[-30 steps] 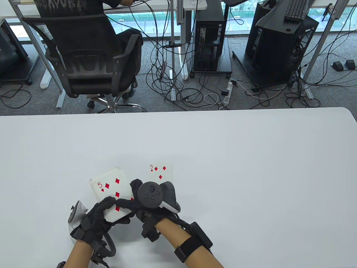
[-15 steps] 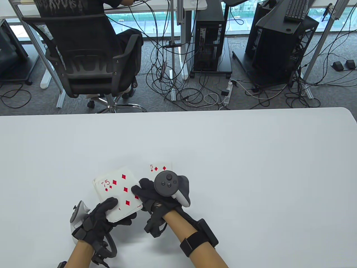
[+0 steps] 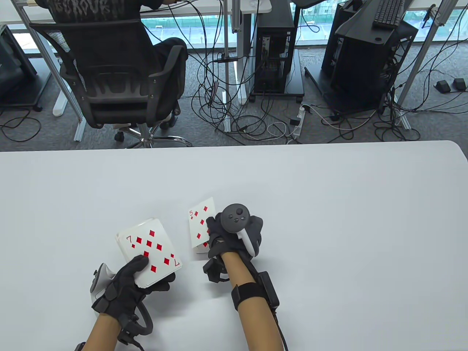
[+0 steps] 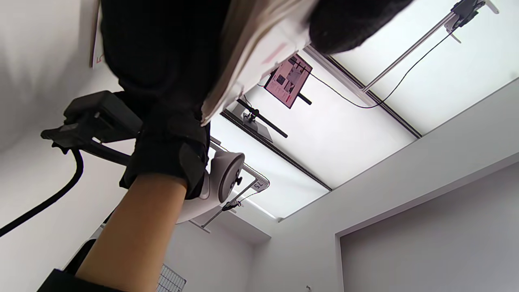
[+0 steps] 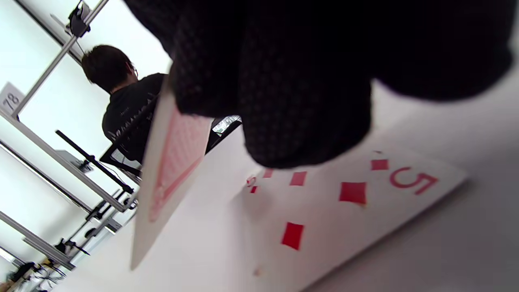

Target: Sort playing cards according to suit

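My left hand (image 3: 150, 275) holds the deck (image 3: 149, 248) face up just above the table, thumb on top, with the 7 of diamonds showing. The deck's edge shows in the left wrist view (image 4: 251, 52). My right hand (image 3: 211, 234) pinches a single 5 of diamonds (image 3: 199, 223), tilted and lifted off the table. In the right wrist view its red back (image 5: 174, 162) hangs from my fingers (image 5: 284, 81), just above another 5 of diamonds (image 5: 352, 211) lying face up on the table.
The white table (image 3: 329, 219) stretches wide to the right and the far side. Beyond its far edge stand an office chair (image 3: 117, 80) with a seated person, desks and cables on the floor.
My right hand has slid the top 5 of diamonds off the deck and carried it right and forward, over the card on the table. The 7 of diamonds is now uncovered on the deck.
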{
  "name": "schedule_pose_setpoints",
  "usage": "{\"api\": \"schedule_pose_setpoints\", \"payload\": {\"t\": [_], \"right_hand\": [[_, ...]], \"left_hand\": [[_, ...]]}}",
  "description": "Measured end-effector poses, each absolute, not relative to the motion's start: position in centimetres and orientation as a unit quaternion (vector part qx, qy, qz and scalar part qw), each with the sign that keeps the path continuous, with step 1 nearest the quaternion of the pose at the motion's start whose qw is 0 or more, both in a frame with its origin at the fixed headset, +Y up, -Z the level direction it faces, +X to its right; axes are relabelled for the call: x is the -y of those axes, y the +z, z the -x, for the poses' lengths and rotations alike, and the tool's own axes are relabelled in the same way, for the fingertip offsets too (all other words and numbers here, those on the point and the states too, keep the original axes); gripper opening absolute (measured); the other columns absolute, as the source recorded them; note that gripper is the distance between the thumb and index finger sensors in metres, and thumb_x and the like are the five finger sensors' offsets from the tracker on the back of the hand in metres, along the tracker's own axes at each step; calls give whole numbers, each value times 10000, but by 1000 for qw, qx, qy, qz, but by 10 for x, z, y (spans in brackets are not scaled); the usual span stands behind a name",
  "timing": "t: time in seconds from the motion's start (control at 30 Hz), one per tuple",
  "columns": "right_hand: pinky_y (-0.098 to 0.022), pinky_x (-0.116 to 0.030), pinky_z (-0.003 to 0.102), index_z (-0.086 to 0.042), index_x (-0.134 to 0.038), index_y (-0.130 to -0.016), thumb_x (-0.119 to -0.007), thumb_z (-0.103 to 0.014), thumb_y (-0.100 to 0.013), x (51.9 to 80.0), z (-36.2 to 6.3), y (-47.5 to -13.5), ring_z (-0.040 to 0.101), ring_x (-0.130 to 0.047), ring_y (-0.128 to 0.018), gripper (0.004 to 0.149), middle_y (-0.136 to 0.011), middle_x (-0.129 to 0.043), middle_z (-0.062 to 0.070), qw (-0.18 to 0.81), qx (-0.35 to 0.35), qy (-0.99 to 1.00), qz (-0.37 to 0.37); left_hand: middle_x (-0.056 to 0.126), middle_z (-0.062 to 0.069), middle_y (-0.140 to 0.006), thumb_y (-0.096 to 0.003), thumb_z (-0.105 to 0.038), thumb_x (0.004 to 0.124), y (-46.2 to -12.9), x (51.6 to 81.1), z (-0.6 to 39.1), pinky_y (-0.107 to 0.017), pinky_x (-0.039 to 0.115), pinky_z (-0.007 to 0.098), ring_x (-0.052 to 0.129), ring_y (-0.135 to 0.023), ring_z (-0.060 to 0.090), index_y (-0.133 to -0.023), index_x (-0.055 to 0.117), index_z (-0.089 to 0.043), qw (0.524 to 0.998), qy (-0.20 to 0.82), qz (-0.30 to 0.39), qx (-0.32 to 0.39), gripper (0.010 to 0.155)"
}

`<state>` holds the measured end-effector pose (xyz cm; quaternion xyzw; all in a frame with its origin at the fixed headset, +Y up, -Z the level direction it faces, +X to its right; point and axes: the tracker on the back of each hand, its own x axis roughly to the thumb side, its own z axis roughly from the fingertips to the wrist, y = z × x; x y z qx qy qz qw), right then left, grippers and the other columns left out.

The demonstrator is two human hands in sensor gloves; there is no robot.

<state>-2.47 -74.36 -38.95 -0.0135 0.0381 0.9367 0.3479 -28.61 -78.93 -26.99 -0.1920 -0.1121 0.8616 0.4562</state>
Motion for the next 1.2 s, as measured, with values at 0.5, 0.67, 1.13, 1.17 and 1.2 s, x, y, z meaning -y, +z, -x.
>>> {"api": "schedule_pose_setpoints", "payload": {"t": [0.5, 0.67, 1.13, 1.17, 1.2], "right_hand": [[-65, -866, 325, 157, -701, -807, -665, -385, -570, 770, 63, -396, 257, -989, -154, 593, -308, -959, 68, -76, -86, 993, 19], [-75, -865, 339, 137, -728, -801, -634, -424, -572, 775, 64, -396, 275, -987, -162, 613, -307, -961, 72, -140, -77, 987, 2], [-227, -870, 447, 120, -718, -840, -626, -306, -572, 718, 65, -364, 388, -977, -353, 512, -477, -958, 143, 238, 22, 960, -142], [-236, -865, 460, 129, -709, -850, -625, -289, -575, 715, 66, -356, 407, -970, -366, 507, -497, -951, 164, 309, 17, 936, -167], [-236, -864, 462, 133, -708, -850, -624, -286, -575, 714, 66, -350, 409, -966, -373, 508, -499, -950, 169, 346, 12, 923, -168]], "left_hand": [[582, 202, -1041, -670, -516, 657, -270, 789, 288, -535, 848, 406, 924, -771, 352, -1104, 351, -156, 457, 861, 190, 117, 641], [582, 203, -1041, -670, -516, 658, -271, 789, 288, -536, 847, 407, 923, -772, 352, -1104, 351, -157, 458, 861, 189, 118, 642], [578, 200, -1043, -670, -514, 658, -270, 791, 287, -537, 844, 410, 921, -773, 355, -1104, 349, -156, 466, 855, 196, 111, 642], [578, 199, -1043, -669, -514, 659, -270, 791, 288, -537, 844, 410, 919, -774, 356, -1105, 348, -155, 468, 854, 197, 111, 644], [577, 200, -1044, -670, -513, 659, -270, 791, 288, -538, 843, 411, 919, -774, 357, -1105, 348, -155, 469, 854, 198, 110, 643]]}}
